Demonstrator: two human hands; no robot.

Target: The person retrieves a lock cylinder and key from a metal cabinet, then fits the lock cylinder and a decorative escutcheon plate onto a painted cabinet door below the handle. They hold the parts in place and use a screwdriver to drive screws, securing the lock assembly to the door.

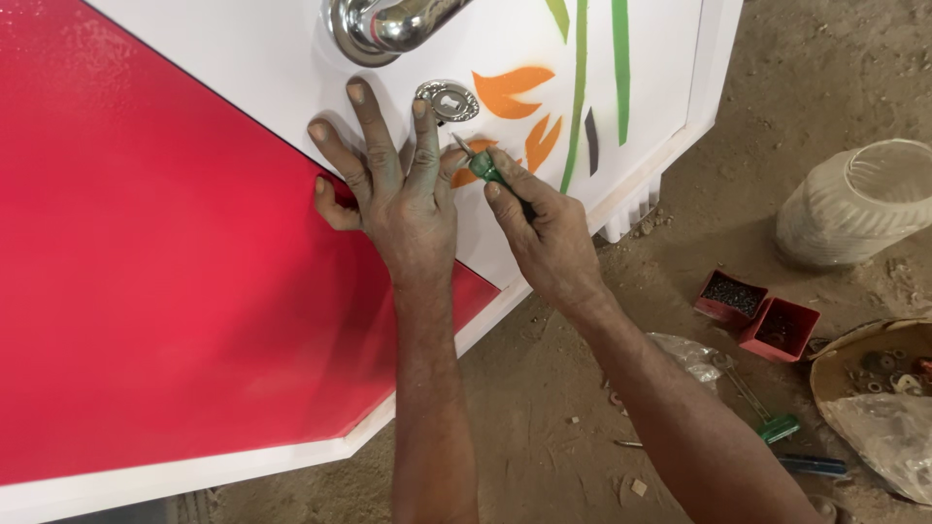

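1. Down on the dusty concrete floor (544, 388) lie a green-handled tool (777, 427), a crumpled clear plastic bag (684, 354) and two small red square boxes (757, 312) of dark hardware.
2. Right hand (549, 238) is clenched round a slim green-handled screwdriver (490, 173), its metal tip angled up and left toward the keyhole plate.
3. Left hand (398, 189) lies flat and open, dusty fingers spread on the glossy door panel (175, 272), red with a smooth white section; its index finger reaches to just beside the plate, close to the screwdriver tip.
4. Just beyond the fingertips sits the oval chrome keyhole plate (448, 101), shiny and embossed.
5. Farther up gleams a polished chrome lever handle (388, 24); orange and green painted leaves (544, 107) spread rightward.
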